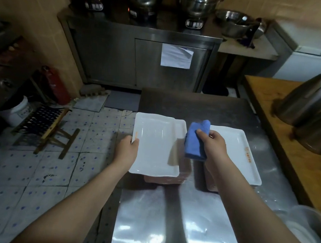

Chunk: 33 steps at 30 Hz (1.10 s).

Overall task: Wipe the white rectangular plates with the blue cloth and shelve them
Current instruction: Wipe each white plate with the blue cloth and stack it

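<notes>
The left hand (128,147) grips the left rim of the top white plate (157,146), thumb over the edge and fingers curled beneath. That plate lies slightly askew on at least 1 more plate, over a pinkish crate (166,179), at the left side of the steel counter (165,220). The right hand (211,144) pinches a folded blue cloth (196,140), held above the gap between this stack and a 2nd white plate (238,149) to the right. The cloth seems not to touch either plate.

The main risk is the 1-handed hold on a glossy rim right beside the counter's left edge. If wiping pressure lands on the far or right part of the plate, it could tip or slide off the crooked stack toward the tiled floor (51,169). A wide sweep of the right arm might also nudge the right-hand plate.

No shelf is in view. The number of plates in either stack cannot be counted, and the right forearm covers much of what supports the right-hand plate. It is unclear whether the gripped plate is lifted or resting. The orange marks on both rims are illegible.
</notes>
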Motion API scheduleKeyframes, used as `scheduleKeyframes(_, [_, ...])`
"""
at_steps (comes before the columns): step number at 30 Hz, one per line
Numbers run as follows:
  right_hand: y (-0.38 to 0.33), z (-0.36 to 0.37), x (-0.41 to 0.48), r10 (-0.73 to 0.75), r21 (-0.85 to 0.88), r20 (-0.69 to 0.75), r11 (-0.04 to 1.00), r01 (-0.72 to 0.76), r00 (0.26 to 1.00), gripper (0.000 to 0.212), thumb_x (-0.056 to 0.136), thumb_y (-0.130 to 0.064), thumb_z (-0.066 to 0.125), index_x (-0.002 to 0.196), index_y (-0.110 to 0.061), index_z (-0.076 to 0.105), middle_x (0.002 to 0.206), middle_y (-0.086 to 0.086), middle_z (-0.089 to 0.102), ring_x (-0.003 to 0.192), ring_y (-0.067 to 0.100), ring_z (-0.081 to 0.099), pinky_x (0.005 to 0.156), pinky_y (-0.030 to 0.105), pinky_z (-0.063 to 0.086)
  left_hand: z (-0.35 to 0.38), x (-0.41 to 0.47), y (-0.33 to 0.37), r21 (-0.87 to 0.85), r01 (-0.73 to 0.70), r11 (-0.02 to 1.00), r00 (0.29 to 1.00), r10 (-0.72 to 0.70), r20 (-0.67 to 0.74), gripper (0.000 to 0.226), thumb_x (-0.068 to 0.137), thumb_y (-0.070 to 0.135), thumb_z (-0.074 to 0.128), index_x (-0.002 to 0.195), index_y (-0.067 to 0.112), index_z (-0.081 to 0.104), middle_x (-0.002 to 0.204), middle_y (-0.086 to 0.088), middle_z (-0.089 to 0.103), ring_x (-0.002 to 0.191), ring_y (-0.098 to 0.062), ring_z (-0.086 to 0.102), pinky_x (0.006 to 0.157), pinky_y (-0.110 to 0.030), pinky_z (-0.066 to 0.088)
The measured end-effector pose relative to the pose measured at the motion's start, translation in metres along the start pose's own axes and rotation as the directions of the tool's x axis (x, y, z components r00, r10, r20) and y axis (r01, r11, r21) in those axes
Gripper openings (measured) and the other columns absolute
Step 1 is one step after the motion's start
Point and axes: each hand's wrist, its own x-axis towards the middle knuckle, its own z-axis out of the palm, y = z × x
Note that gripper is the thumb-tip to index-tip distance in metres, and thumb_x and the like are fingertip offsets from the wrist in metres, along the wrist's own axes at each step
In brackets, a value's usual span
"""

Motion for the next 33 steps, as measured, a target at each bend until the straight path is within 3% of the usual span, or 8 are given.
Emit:
scheduleKeyframes(2, [-0.008,-0.003,-0.014,-0.019,-0.009,-0.005,1.0,0.019,1.0,0.018,0.088,-0.022,0.064,0.095,-0.008,0.056,0.081,0.002,0.061,0.068,0.011,0.057,0.042,0.014,0.042,-0.01,-0.009,0.004,-0.04,0.001,0.999,0.999,0.001,0.032,0.021,0.097,0.021,0.041,0.084,0.006,0.049,0.071,-0.003,0.049,0.066,-0.021,0.047,0.051,-0.027,0.031])
scheduleKeyframes(13, [-0.024,0.012,-0.134,-0.022,-0.002,0.199,1.0,0.022,0.98,0.027,0.086,-0.024,0.066,0.106,-0.007,0.062,0.104,0.017,0.067,0.1,0.034,0.063,0.091,0.048,0.051,-0.046,-0.098,0.014,-0.407,0.102,0.908,0.981,-0.025,0.19,0.016,0.1,0.027,0.038,0.1,0.011,0.035,0.083,-0.008,0.051,0.068,-0.02,0.05,0.056,-0.028,0.04])
scheduleKeyframes(20, [0.006,0.022,-0.187,-0.075,-0.157,0.259,0.98,0.119,0.963,0.013,0.084,-0.021,0.068,0.093,-0.021,0.06,0.091,0.001,0.066,0.079,0.01,0.06,0.064,0.02,0.044,-0.038,-0.145,0.005,-0.559,0.136,0.818,0.989,-0.076,0.129,0.025,0.1,0.036,0.033,0.107,0.014,0.043,0.099,-0.009,0.057,0.092,-0.026,0.057,0.08,-0.035,0.045])
scheduleKeyframes(22, [0.013,0.015,-0.193,-0.2,-0.324,0.251,0.905,0.277,0.947,0.018,0.083,-0.022,0.067,0.099,-0.018,0.059,0.087,-0.006,0.062,0.073,-0.002,0.054,0.054,0.006,0.037,-0.035,-0.156,0.004,-0.57,0.14,0.81,0.989,-0.089,0.116,0.024,0.099,0.039,0.034,0.106,0.017,0.042,0.099,-0.008,0.058,0.091,-0.024,0.059,0.081,-0.037,0.048])
scheduleKeyframes(24, [0.015,0.004,-0.2,-0.308,-0.462,0.222,0.803,0.377,0.925,0.024,0.083,-0.024,0.067,0.105,-0.018,0.058,0.087,-0.008,0.06,0.073,0.001,0.053,0.058,0.008,0.035,-0.032,-0.167,0.004,-0.593,0.159,0.789,0.987,-0.107,0.122,0.025,0.099,0.041,0.035,0.106,0.018,0.043,0.098,-0.008,0.06,0.089,-0.025,0.061,0.076,-0.039,0.051])
scheduleKeyframes(26, [0.019,-0.008,-0.206,-0.422,-0.632,0.209,0.63,0.452,0.882,0.035,0.084,-0.028,0.067,0.116,-0.018,0.056,0.105,-0.001,0.059,0.091,0.012,0.052,0.072,0.015,0.036,-0.029,-0.178,0.004,-0.575,0.154,0.804,0.988,-0.111,0.11,0.028,0.098,0.043,0.035,0.106,0.018,0.045,0.096,-0.008,0.061,0.086,-0.024,0.061,0.071,-0.035,0.051])
scheduleKeyframes(28, [0.023,-0.021,-0.21,-0.492,-0.774,0.238,0.424,0.469,0.837,0.05,0.088,-0.033,0.064,0.133,-0.017,0.047,0.13,0.005,0.048,0.115,0.019,0.044,0.092,0.025,0.038,-0.024,-0.188,0.004,-0.547,0.144,0.825,0.989,-0.104,0.104,0.027,0.097,0.046,0.034,0.104,0.022,0.046,0.097,-0.007,0.062,0.089,-0.025,0.062,0.078,-0.041,0.053])
scheduleKeyframes(33, [0.028,-0.042,-0.22,-0.446,-0.696,0.576,0.173,0.697,0.685,0.048,0.1,-0.034,0.036,0.144,-0.012,0.034,0.15,0.006,0.03,0.137,0.023,0.025,0.117,0.037,0.018,-0.013,-0.21,0.014,-0.587,0.128,0.8,0.991,-0.074,0.115,0.028,0.097,0.045,0.036,0.107,0.024,0.053,0.092,0.002,0.064,0.081,-0.016,0.064,0.064,-0.029,0.051])
